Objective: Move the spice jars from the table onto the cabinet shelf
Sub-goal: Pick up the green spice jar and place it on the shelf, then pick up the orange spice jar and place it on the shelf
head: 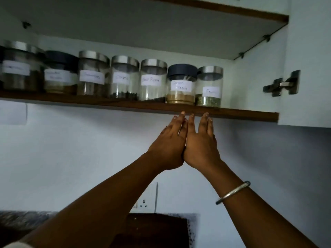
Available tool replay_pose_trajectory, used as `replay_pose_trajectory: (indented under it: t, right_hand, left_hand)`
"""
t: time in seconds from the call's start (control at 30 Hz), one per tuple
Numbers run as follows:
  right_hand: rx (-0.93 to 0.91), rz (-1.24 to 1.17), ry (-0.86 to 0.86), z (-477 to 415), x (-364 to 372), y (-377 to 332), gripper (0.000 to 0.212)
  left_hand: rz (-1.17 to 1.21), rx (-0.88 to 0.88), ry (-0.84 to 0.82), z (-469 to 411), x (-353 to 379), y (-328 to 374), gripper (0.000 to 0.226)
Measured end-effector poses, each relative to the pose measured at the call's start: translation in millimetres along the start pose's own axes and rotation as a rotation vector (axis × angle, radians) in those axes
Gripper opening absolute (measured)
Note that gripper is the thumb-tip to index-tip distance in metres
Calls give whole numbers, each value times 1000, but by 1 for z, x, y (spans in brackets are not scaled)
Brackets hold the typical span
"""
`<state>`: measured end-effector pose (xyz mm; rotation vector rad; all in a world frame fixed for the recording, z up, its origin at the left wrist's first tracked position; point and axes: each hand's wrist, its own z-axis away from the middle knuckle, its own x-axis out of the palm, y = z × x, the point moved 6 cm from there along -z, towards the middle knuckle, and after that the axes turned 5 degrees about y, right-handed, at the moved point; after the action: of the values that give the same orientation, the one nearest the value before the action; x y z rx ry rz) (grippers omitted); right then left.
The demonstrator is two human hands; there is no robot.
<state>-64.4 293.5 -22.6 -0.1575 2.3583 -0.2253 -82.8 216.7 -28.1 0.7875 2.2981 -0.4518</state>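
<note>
Head view: seven labelled spice jars (pixel 152 81) stand in a row on the cabinet shelf (pixel 107 103). The left hand (pixel 169 142) and right hand (pixel 201 142) are side by side, fingers straight and empty, fingertips at the shelf's front edge. The jars look like glass: rigid, breakable and smooth, best gripped round the body.

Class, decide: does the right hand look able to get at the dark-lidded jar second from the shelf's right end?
Likely yes: the open right hand has its fingertips at the shelf edge just below the dark-lidded jar, nothing between.
</note>
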Motion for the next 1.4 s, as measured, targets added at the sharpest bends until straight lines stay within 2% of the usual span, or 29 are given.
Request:
replay_pose_trajectory:
  t: [0.33, 0.53, 0.63, 0.8, 0.93, 1.13, 1.4]
  right_hand:
    - [-292, -116, -336, 73, 116, -160, 92]
    - [-448, -207, -550, 150, 204, -276, 88]
    - [-517, -238, -659, 191, 246, -334, 85]
    - [-632, -245, -744, 247, 297, -396, 86]
    - [-638, -267, -851, 285, 329, -434, 80]
    - [-649, -272, -956, 325, 383, -472, 91]
    - [-617, -277, -1015, 360, 451, -504, 94]
  left_hand:
    - [-27, -328, -174, 169, 2, -145, 95]
    - [-116, -536, -377, 313, 4, -236, 95]
    - [-138, -610, -450, 381, -1, -271, 89]
    - [-84, -789, -503, 468, -10, -307, 94]
    - [-49, -897, -591, 526, -14, -327, 92]
    - [-32, -1061, -627, 597, -6, -369, 92]
    - [7, -1221, -568, 680, 35, -425, 98]
